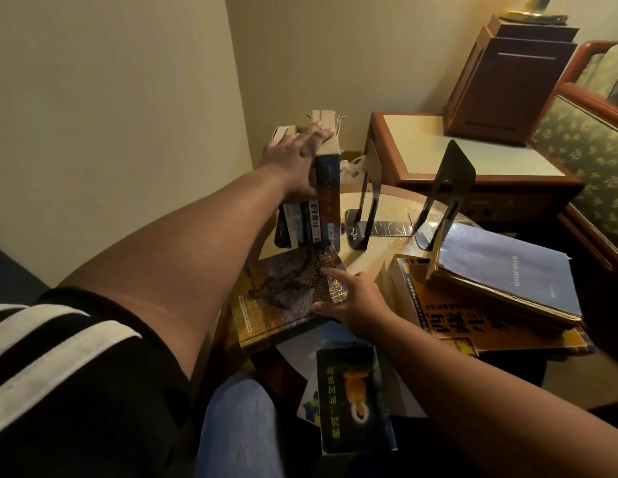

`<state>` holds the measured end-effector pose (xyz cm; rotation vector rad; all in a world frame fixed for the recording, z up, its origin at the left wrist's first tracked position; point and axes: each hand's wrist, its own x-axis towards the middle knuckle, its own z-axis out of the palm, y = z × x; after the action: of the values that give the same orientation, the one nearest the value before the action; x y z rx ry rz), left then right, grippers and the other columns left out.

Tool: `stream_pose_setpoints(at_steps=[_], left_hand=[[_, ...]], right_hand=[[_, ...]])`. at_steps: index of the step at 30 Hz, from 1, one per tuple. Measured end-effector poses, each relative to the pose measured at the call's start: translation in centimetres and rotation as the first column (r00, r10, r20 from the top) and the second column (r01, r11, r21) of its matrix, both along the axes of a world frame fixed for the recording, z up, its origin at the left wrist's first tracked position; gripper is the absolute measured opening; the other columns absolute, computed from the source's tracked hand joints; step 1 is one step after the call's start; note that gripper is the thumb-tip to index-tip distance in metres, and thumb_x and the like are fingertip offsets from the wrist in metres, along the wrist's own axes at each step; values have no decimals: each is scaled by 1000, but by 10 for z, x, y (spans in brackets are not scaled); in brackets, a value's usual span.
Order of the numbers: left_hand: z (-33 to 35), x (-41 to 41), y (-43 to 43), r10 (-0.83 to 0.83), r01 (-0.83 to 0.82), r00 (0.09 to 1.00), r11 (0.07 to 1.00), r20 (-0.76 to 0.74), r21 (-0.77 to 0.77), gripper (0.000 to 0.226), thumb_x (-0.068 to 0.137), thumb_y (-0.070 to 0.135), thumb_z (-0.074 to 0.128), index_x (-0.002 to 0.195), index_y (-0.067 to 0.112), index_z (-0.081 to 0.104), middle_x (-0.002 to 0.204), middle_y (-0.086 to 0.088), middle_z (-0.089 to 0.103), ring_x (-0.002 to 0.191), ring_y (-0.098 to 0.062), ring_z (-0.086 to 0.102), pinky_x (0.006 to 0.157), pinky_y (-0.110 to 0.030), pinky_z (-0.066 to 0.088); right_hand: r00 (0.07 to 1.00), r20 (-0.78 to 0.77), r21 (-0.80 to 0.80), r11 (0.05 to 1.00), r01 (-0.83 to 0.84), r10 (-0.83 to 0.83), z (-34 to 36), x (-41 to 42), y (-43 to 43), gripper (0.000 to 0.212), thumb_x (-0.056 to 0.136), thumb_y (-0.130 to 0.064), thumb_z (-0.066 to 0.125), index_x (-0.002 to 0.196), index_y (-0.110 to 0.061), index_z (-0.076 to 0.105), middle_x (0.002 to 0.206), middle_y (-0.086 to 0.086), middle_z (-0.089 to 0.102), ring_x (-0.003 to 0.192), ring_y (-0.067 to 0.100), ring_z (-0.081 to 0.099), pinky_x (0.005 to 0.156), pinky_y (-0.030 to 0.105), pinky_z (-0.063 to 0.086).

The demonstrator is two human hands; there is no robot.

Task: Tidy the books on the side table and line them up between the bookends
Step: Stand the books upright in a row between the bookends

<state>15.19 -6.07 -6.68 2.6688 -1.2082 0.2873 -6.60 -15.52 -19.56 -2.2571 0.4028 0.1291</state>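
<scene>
Several books (321, 208) stand upright at the back left of the round side table (369, 250). My left hand (297, 157) lies flat over their top edges, fingers spread, thumb down the tallest book's spine. A brown and gold book (283, 301) lies flat at the table's front left. My right hand (352, 298) grips its right edge, thumb under, fingers on the cover. Two black metal bookends stand near the middle: one (364, 215) just right of the upright books, the other (445, 191) further right, its base under a blue book (507, 267).
The blue book tops a pile lying on an orange book (473, 319) at the table's right. A dark paperback (355, 398) lies at the near edge. Behind stand a square wooden table (473, 150), a dark cabinet (507, 81) and a patterned armchair (583, 153). The wall is close at left.
</scene>
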Motion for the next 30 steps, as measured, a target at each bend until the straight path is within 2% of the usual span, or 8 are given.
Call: stream_pose_setpoints(at_steps=[6,10,15,18,20,24,27,30], left_hand=[[-1,0,0,6,-6,1000,1000,0,-2,113,68,51,80,155,32,11,165,-1,12,147,-32,24,117,-57,20],[-3,1,1,3,-3,1000,1000,-1,-11,112,67,54,79,154,33,11,165,0,13,147,-31,25,116,-58,22],[-2,-1,0,-3,3,1000,1000,5,-13,111,68,54,79,154,33,12,165,-1,13,147,-31,24,116,-57,22],[-1,-1,1,0,0,1000,1000,5,-10,112,67,53,80,154,32,11,165,-1,13,147,-32,24,116,-57,21],[-1,-2,1,4,-4,1000,1000,10,-7,113,66,51,81,154,32,12,165,-1,13,147,-32,25,116,-57,22],[-4,-3,3,11,-10,1000,1000,18,-3,113,66,51,81,153,32,13,164,-1,15,146,-31,26,116,-57,23],[-6,-2,4,9,-9,1000,1000,8,4,112,66,50,81,153,32,12,164,-2,16,145,-32,27,115,-58,24],[-6,-1,5,13,-13,1000,1000,13,4,113,66,49,82,153,33,12,164,-1,16,146,-32,26,115,-59,24]], right_hand=[[997,63,92,995,36,-42,-8,0,5,76,76,-44,84,140,-54,45,134,-1,39,130,27,43,108,46,44],[996,78,101,994,32,-40,-5,1,5,76,78,-39,84,143,-48,45,129,-2,37,122,21,43,102,34,42],[996,71,152,987,48,-59,-4,4,3,72,78,-34,85,140,-46,50,127,-2,40,114,18,46,96,29,43],[995,47,344,937,69,-91,-4,7,-1,80,61,-37,94,132,-45,58,143,5,45,123,27,52,97,39,53],[989,46,493,864,99,-140,1,8,-5,83,51,-31,98,125,-42,64,141,7,48,121,32,56,87,46,60],[996,40,602,797,42,-83,23,10,-11,73,67,0,87,129,-28,62,127,3,58,116,24,59,90,44,59],[999,31,596,803,1,-24,38,10,-14,59,74,4,81,115,-33,63,126,9,61,110,25,64,86,43,61],[999,39,553,833,-24,3,51,5,-17,55,77,3,79,119,-27,61,121,10,61,102,24,66,70,31,61]])
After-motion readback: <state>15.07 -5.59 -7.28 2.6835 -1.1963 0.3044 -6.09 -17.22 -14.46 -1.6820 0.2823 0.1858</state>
